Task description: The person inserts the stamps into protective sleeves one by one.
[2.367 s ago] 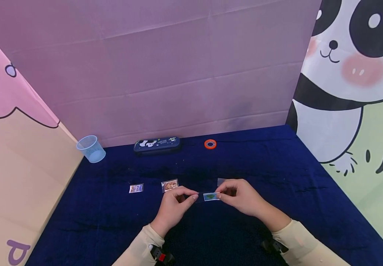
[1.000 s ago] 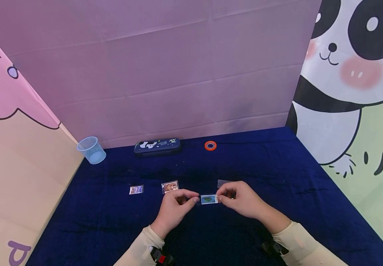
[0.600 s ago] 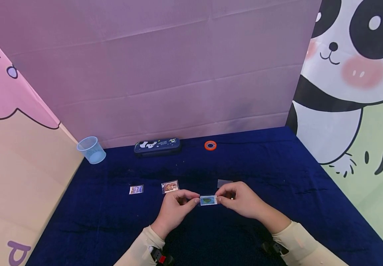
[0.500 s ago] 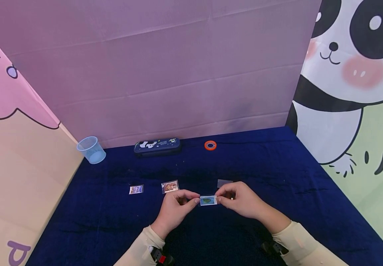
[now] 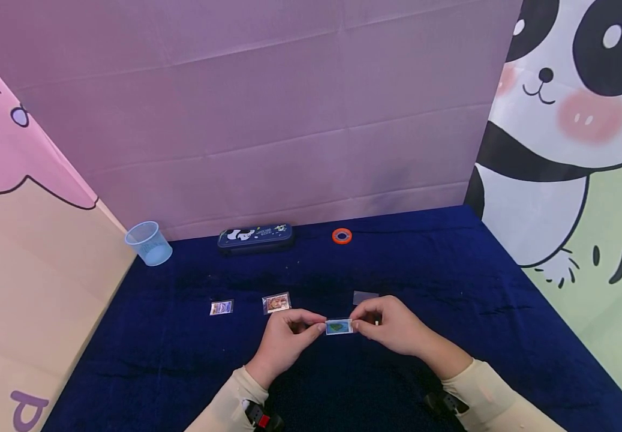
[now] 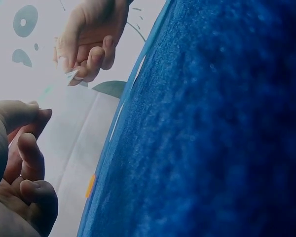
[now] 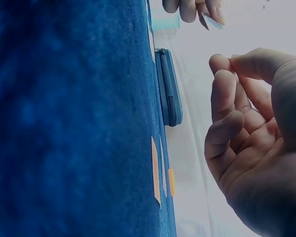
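Observation:
A small stamp (image 5: pixel 338 327) with a blue and green picture and a white border is held up between both hands. It lies in a thin clear sleeve (image 5: pixel 337 319), little of which shows. Thumb and forefinger of my left hand (image 5: pixel 282 339) pinch the left end of the sleeve. My right hand (image 5: pixel 397 324) pinches the stamp's right end in the same way. From the left wrist, the stamp (image 6: pixel 72 77) appears nearly edge-on at the right fingertips. Fingers of the right hand (image 7: pixel 251 118) look curled in the right wrist view.
Two sleeved picture stamps lie left: a bluish one (image 5: pixel 221 308) and a brown one (image 5: pixel 276 303). Behind the right hand is another clear sleeve (image 5: pixel 364 297). Farther back stand a blue cup (image 5: pixel 149 243), a panda pencil case (image 5: pixel 255 237) and an orange tape roll (image 5: pixel 342 236).
The stamp has shifted left, right up to the left fingertips, and the dark stretch of sleeve between them has gone. The right fingers now cover only its right end; both hands dropped slightly.

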Tool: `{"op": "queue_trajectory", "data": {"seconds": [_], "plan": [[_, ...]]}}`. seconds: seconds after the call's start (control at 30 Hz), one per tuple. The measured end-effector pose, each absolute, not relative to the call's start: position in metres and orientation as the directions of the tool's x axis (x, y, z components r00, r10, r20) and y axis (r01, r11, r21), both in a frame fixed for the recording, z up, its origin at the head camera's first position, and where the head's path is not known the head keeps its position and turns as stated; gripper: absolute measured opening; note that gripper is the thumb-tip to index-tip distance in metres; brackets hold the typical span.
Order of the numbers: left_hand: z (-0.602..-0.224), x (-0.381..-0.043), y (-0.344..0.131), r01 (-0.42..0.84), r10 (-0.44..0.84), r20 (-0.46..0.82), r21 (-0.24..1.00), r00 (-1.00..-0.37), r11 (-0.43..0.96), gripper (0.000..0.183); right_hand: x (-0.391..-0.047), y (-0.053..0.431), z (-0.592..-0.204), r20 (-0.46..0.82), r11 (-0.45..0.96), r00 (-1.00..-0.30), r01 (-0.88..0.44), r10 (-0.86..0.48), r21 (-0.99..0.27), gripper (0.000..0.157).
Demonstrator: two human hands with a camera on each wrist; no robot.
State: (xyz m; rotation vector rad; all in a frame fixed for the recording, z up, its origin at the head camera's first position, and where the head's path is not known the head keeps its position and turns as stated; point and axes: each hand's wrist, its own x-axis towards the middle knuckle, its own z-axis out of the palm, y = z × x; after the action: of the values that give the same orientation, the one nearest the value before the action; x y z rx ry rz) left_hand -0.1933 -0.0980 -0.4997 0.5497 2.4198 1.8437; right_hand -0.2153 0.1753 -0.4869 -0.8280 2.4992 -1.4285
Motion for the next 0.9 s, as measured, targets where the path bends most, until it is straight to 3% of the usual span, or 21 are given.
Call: {"op": "queue_trajectory", "data": {"seconds": [0.57,0.9], "plan": [[-0.5018,-0.1945,-0.0962,0.268,0.33,0.182,0.934,-0.926,0.235,0.009,-0.2135,0.1755,-0.4863,0.157,0.393,-0.829,-0.41,-0.536,-0.823,0.007],[-0.4986,-0.193,-0.0969,0.26,0.272,0.191,0.933,-0.943,0.248,0.007,-0.2141,0.1755,-0.4877,0.163,0.366,-0.831,-0.398,-0.531,-0.841,0.008]]}}
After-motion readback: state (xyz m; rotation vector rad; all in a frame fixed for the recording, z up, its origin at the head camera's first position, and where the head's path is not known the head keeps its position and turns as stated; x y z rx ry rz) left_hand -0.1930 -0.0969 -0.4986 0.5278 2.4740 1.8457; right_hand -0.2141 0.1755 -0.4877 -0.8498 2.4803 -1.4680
